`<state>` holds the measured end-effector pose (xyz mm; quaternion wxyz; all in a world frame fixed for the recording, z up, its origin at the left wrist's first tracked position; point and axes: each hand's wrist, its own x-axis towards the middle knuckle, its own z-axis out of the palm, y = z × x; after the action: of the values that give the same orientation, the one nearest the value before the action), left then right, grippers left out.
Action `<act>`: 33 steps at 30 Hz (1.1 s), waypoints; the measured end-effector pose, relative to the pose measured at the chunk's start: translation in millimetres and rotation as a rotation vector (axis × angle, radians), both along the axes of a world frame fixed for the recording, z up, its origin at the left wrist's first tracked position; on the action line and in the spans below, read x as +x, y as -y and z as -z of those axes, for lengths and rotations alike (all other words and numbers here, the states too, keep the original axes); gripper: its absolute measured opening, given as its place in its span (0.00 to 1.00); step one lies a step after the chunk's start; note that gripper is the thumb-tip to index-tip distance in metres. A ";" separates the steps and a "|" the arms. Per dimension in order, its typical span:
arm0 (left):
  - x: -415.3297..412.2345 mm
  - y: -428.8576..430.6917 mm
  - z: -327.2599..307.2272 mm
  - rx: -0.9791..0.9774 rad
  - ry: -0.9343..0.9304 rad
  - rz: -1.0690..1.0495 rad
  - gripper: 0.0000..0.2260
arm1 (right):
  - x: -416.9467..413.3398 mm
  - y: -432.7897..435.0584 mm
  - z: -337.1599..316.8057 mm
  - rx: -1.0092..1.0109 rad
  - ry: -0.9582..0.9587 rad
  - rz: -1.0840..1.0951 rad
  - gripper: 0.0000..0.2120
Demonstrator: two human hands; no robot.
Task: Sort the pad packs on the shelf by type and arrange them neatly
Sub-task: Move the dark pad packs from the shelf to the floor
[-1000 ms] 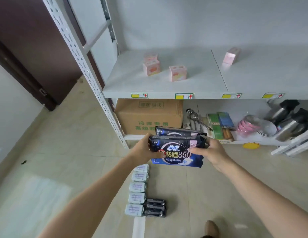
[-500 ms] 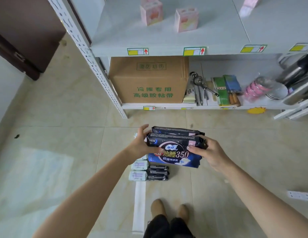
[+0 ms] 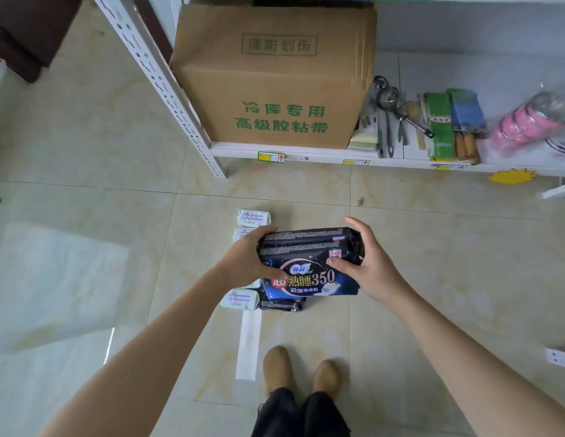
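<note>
- Left hand (image 3: pixel 252 258) curled round the left end of a stack of dark navy pad packs (image 3: pixel 309 247), thumb on the front face, fingers over the top edge.
- Right hand (image 3: pixel 374 266) gripping the right end of the same stack, thumb pressed on the front pack near its upper right corner, index finger lifted clear and pointing up.
- Stack held above the tiled floor (image 3: pixel 85 152), well apart from the shelf, front pack facing the camera with "350" in large pale figures.
- Beneath the stack, on the floor: a column of pale green pad packs (image 3: pixel 253 217), partly hidden by the left hand; just right of the nearest one, small dark packs (image 3: pixel 281 305), apparently touching it.
- From that column toward the feet, a white tape strip (image 3: pixel 248 342); beside its near end, two tan shoes (image 3: pixel 276 364).
- Farther out, the lowest shelf board (image 3: pixel 306 152), with a brown cardboard box (image 3: pixel 274 89) at its left end, close to the perforated white upright (image 3: pixel 161 83).
- Right of the box, metal ladles (image 3: pixel 390 99), green packets (image 3: pixel 438 127) and a blurred pink bundle (image 3: pixel 524 124).
- Below the shelf edge at right, a yellow starburst sticker (image 3: pixel 513 176).
</note>
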<state>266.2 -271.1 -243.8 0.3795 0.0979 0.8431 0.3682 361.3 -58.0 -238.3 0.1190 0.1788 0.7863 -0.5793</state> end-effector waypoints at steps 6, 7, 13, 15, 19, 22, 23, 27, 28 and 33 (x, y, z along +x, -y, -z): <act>-12.0 -0.6 76.7 -0.183 -0.108 0.227 0.46 | -16.3 6.2 85.5 0.050 0.005 0.000 0.29; -14.0 -1.1 91.1 -0.215 -0.131 0.243 0.44 | -18.0 8.5 99.7 0.049 0.012 -0.002 0.28; -30.2 -1.0 188.7 -0.325 -0.303 0.312 0.31 | -34.1 19.2 195.7 0.134 -0.023 -0.028 0.20; -36.9 -1.5 217.6 -0.373 -0.385 0.317 0.30 | -40.3 19.5 227.4 0.180 -0.047 -0.034 0.20; -46.2 -7.6 274.6 -0.458 -0.486 0.374 0.27 | -46.5 19.3 296.5 0.260 -0.041 -0.041 0.22; -48.5 -14.9 319.2 -0.472 -0.496 0.422 0.27 | -45.8 18.3 345.9 0.280 -0.021 -0.013 0.22; -49.7 -17.4 333.4 -0.455 -0.501 0.428 0.27 | -45.5 17.9 362.3 0.292 -0.013 -0.001 0.21; -50.9 -23.1 388.5 -0.376 -0.477 0.461 0.28 | -40.4 17.0 423.9 0.243 0.062 0.040 0.20; -49.5 -23.3 401.7 -0.369 -0.447 0.467 0.28 | -38.2 17.5 436.7 0.234 0.078 0.040 0.20; -37.2 -18.1 455.5 -0.364 -0.310 0.462 0.30 | -29.7 23.3 488.9 0.205 0.123 0.007 0.20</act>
<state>229.0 -253.0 -699.3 0.3313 0.2721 0.8983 0.0964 331.6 -81.3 -727.2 0.1464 0.2279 0.8320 -0.4842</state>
